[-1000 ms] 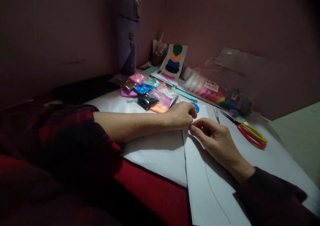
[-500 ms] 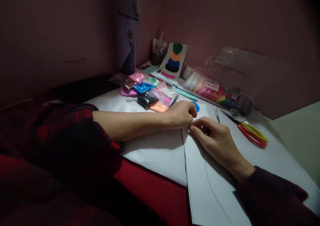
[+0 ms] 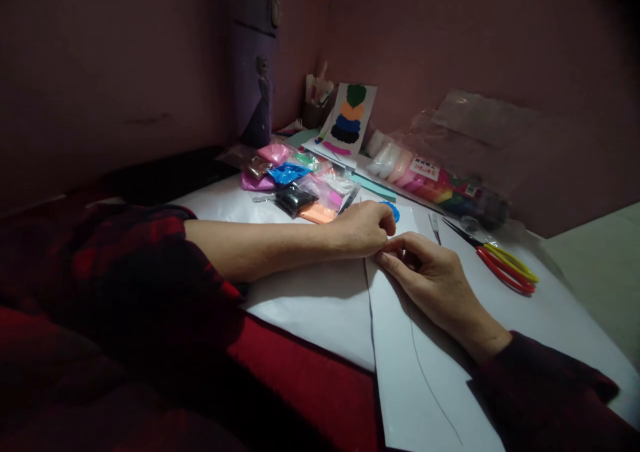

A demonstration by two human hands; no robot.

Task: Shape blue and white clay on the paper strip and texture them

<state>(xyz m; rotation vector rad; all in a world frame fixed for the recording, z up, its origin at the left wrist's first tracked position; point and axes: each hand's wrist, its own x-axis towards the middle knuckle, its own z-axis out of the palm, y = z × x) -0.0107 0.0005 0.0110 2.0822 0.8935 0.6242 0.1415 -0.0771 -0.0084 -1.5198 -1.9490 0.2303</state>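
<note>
Now, lower right of centre, white paper (image 3: 425, 399) with a curved line runs up beneath the hands. Mid-frame, the right hand's (image 3: 433, 272) thumb and forefinger sit close; can't tell what they pinch. The left hand (image 3: 364, 228) curls beside it, grip hidden. Scissors (image 3: 483, 246) mid-right, blue patch (image 3: 394, 213) just past the fingers, colourful packets (image 3: 289, 173) centre, purple bottle (image 3: 253, 72) upper left!

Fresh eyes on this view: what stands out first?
Likely the left hand and right hand, close together over white paper near the centre. Then the red-and-yellow scissors to their right, and the coloured packets beyond the left forearm. The tall purple bottle stands behind those.
</note>
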